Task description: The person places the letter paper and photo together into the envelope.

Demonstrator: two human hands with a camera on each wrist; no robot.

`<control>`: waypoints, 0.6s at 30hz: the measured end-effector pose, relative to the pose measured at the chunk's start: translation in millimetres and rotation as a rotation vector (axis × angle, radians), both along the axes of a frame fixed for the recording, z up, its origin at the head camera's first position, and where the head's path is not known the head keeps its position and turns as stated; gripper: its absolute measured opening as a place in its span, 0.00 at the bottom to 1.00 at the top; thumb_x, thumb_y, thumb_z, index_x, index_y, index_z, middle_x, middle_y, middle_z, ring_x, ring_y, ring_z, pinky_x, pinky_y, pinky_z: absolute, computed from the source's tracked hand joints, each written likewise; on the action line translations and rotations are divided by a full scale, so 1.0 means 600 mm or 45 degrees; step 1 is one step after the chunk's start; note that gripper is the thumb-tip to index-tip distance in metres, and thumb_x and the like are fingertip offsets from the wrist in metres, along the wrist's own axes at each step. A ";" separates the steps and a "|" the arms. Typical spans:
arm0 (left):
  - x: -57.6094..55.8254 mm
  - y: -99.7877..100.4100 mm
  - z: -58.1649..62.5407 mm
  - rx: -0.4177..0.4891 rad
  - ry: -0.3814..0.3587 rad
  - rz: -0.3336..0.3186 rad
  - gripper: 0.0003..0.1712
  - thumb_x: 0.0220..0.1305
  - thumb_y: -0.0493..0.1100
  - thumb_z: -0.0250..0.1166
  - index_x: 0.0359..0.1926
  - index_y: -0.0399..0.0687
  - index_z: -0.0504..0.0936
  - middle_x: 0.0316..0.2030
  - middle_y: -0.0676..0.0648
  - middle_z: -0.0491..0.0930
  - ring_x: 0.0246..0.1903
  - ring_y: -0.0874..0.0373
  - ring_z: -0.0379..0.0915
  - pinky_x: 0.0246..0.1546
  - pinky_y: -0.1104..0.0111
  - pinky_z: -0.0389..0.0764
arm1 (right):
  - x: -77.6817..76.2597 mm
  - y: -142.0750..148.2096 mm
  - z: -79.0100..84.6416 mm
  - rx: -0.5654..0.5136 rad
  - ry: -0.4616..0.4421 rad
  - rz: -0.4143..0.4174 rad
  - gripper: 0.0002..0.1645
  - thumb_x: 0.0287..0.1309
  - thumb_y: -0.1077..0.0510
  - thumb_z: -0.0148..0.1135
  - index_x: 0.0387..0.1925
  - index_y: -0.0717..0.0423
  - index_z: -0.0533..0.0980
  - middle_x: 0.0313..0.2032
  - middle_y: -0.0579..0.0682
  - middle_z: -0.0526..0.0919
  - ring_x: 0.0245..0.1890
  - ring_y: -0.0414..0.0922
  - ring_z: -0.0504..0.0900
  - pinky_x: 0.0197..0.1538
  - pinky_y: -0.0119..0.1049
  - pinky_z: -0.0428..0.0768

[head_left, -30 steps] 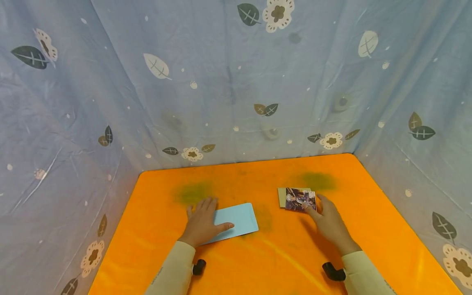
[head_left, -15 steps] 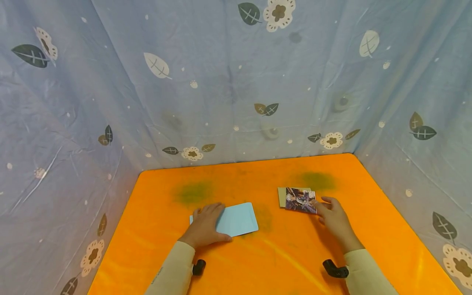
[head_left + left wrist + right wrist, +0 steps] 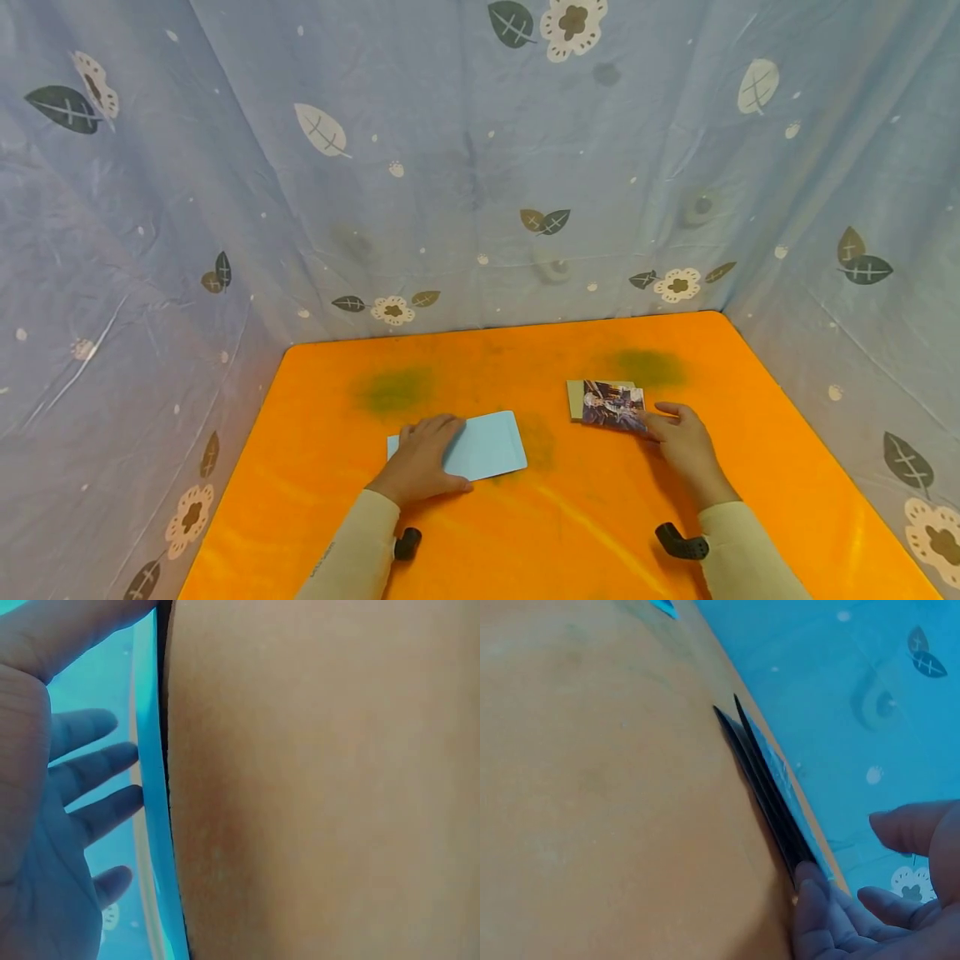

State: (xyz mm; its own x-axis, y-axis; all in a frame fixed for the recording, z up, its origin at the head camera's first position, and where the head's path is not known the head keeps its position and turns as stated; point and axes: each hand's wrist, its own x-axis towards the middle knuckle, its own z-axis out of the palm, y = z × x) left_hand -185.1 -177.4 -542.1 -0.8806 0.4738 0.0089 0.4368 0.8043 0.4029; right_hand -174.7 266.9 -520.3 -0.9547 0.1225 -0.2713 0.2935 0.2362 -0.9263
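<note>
A pale blue envelope with a crease near its right end lies flat on the left of the orange table. My left hand spans it from above, thumb at the near edge and fingertips at the far one. The left wrist view catches its blue edge against thumb and fingers. At right, a glossy colour photo card lies partly over an olive-green flat piece. The fingertips of my right hand touch the card's right end, one finger raised apart. Edge-on in the right wrist view, the flat pieces fan slightly.
The orange table carries two greenish smudges near its back. A blue curtain with leaf and flower prints closes off the back and both sides. A black fitting sits by the right sleeve, with another black fitting by the left.
My left hand has shifted over the envelope, its thumb moving from the top face to the near edge. My right fingertips have drawn back from the photo card's face to its right end.
</note>
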 end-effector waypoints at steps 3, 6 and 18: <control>-0.001 0.002 0.001 0.001 -0.004 -0.006 0.60 0.55 0.70 0.82 0.81 0.50 0.71 0.76 0.45 0.69 0.74 0.42 0.63 0.69 0.36 0.58 | 0.001 0.002 -0.003 -0.012 0.032 -0.023 0.42 0.84 0.52 0.58 0.81 0.74 0.54 0.67 0.73 0.74 0.58 0.59 0.83 0.55 0.42 0.86; -0.002 0.003 0.002 0.006 -0.017 -0.008 0.60 0.55 0.70 0.82 0.81 0.50 0.70 0.75 0.45 0.69 0.72 0.43 0.64 0.70 0.37 0.57 | 0.001 0.004 -0.005 -0.032 0.049 -0.034 0.40 0.84 0.54 0.58 0.80 0.75 0.55 0.66 0.72 0.75 0.53 0.53 0.86 0.53 0.39 0.86; -0.001 0.006 0.004 0.041 -0.027 -0.016 0.60 0.54 0.66 0.85 0.82 0.51 0.70 0.69 0.44 0.70 0.64 0.44 0.65 0.64 0.44 0.62 | -0.004 0.002 -0.017 -0.099 0.058 -0.073 0.34 0.83 0.63 0.57 0.78 0.75 0.58 0.55 0.65 0.81 0.45 0.47 0.88 0.49 0.36 0.86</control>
State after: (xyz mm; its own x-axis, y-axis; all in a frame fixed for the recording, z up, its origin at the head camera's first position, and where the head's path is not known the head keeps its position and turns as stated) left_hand -185.8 -173.9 -539.4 -0.8747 0.4846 0.0056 0.4379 0.7853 0.4376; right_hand -177.2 268.1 -530.2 -0.9581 0.1578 -0.2389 0.2620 0.1472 -0.9538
